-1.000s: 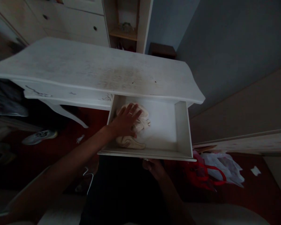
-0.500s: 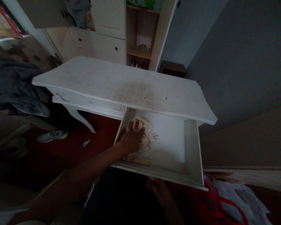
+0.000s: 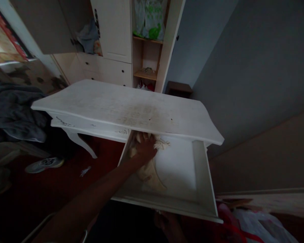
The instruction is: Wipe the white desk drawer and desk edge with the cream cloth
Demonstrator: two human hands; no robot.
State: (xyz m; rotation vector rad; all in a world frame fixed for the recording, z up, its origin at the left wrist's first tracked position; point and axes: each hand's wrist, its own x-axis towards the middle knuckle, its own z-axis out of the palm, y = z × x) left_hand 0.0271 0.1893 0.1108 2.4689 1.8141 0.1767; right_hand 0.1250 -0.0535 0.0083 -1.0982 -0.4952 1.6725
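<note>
A white drawer [image 3: 200,175] is pulled out from a white desk [image 3: 98,98]. Inside, along its left side, lies a crumpled cream cloth [image 3: 152,175], with one bunched end toward the back and a flatter part toward the front. My left hand [image 3: 145,148] reaches in over the side and presses down on the bunched cloth, its fingers curled into the fabric and partly hidden by it; a ring shows on one finger. My right hand [image 3: 164,221] is below the drawer's front edge, dim and partly covered, closed at what looks like the drawer handle.
Dark stains mark the desktop. Behind it stands a white wardrobe [image 3: 116,37] with open doors and bags on a shelf. Grey clothing [image 3: 15,108] is heaped at left, above a shoe [image 3: 44,164] on the red floor. Plastic bags [image 3: 263,222] lie at lower right.
My left hand has moved toward the back of the drawer, pushing the bunched cloth with it. More of the cloth's front part now shows. The view has tilted up slightly.
</note>
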